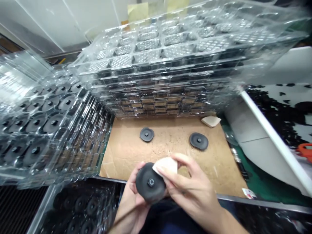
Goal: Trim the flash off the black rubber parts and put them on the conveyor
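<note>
My left hand (133,198) is closed around the edge of a round black rubber disc (147,188) with a small raised hub at its middle. Between the fingers and thumb of my right hand (192,185) is a folded cream-white pad (168,165), which touches the upper right edge of the disc. Two more discs lie apart on the brown cardboard sheet (122,156) beyond my hands: a black disc (147,134) on the left and another black disc (199,141) on the right. A second white pad (211,121) rests at the cardboard's far right corner.
Tall stacked clear plastic trays (151,65) stand across the back. At the left is a stack of trays filled with black discs (51,123). A white bin (268,120) with black scraps and an orange-handled tool (305,151) is at the right. More discs (80,204) sit below the table edge.
</note>
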The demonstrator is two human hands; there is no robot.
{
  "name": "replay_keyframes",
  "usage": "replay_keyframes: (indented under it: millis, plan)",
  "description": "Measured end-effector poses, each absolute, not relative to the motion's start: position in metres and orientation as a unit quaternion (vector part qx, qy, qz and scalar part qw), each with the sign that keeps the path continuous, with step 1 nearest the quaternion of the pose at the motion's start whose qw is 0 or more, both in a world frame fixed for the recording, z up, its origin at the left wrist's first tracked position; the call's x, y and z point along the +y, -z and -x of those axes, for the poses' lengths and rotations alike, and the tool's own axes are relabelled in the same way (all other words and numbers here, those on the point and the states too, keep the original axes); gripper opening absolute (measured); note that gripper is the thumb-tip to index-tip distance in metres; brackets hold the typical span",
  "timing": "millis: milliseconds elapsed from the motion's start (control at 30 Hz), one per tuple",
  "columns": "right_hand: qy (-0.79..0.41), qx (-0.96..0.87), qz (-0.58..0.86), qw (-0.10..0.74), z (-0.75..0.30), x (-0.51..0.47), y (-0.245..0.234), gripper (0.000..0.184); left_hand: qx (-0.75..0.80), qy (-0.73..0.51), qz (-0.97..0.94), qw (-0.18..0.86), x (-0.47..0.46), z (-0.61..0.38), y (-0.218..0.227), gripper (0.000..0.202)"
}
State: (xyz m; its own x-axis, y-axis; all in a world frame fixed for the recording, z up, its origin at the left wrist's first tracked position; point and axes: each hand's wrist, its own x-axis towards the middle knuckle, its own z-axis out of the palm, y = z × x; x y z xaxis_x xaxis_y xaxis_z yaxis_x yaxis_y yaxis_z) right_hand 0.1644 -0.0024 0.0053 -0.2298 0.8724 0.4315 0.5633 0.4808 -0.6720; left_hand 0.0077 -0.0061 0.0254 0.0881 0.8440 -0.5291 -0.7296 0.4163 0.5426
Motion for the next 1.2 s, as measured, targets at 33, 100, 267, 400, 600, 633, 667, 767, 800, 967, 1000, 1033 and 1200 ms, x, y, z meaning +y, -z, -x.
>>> replay_keyframes:
  millis: [33, 100, 267, 400, 600, 633, 667, 767, 800, 967, 1000, 1033, 1200]
  plan:
    - [-0.188, -0.762, 0.467, 0.408, -0.164, -0.003, -0.006, 0.032, 0.416, -0.537, -0.074, 0.730, -0.006, -0.008, -0.026, 0.057]
    - [-0.185, -0.770, 0.449, 0.414, -0.166, -0.005, -0.008, 0.035, 0.431, -0.538, -0.092, 0.718, -0.006, -0.008, -0.029, 0.058]
    - [-0.187, -0.777, 0.436, 0.415, -0.168, 0.001, -0.010, 0.038, 0.447, -0.528, -0.099, 0.715, -0.007, -0.009, -0.031, 0.058]
    - [-0.186, -0.757, 0.448, 0.438, -0.162, 0.001, -0.013, 0.035, 0.456, -0.542, -0.094, 0.699, -0.009, -0.010, -0.029, 0.062]
    - [-0.195, -0.751, 0.461, 0.431, -0.158, -0.011, -0.004, 0.038, 0.423, -0.565, -0.118, 0.698, -0.006, -0.012, -0.028, 0.055]
    - [-0.194, -0.746, 0.469, 0.431, -0.158, -0.011, -0.004, 0.037, 0.421, -0.575, -0.124, 0.690, -0.006, -0.013, -0.028, 0.054]
    - [-0.192, -0.746, 0.471, 0.429, -0.158, -0.010, -0.005, 0.037, 0.421, -0.583, -0.128, 0.684, -0.006, -0.014, -0.028, 0.054]
    - [-0.189, -0.759, 0.449, 0.432, -0.157, -0.009, -0.010, 0.036, 0.431, -0.588, -0.116, 0.674, -0.006, -0.017, -0.029, 0.057]
    - [-0.190, -0.765, 0.436, 0.434, -0.157, -0.009, -0.011, 0.035, 0.435, -0.589, -0.110, 0.672, -0.006, -0.017, -0.029, 0.059]
    - [-0.198, -0.751, 0.462, 0.428, -0.158, -0.006, -0.015, 0.031, 0.427, -0.623, -0.121, 0.644, -0.007, -0.017, -0.023, 0.060]
    - [-0.193, -0.750, 0.465, 0.429, -0.157, -0.007, -0.015, 0.031, 0.417, -0.630, -0.127, 0.643, -0.008, -0.017, -0.021, 0.060]
    - [-0.191, -0.753, 0.459, 0.431, -0.157, -0.007, -0.015, 0.032, 0.407, -0.632, -0.131, 0.646, -0.008, -0.016, -0.019, 0.060]
    - [-0.224, -0.758, 0.445, 0.421, -0.153, -0.006, -0.011, 0.032, 0.432, -0.620, -0.129, 0.642, -0.008, -0.012, -0.014, 0.055]
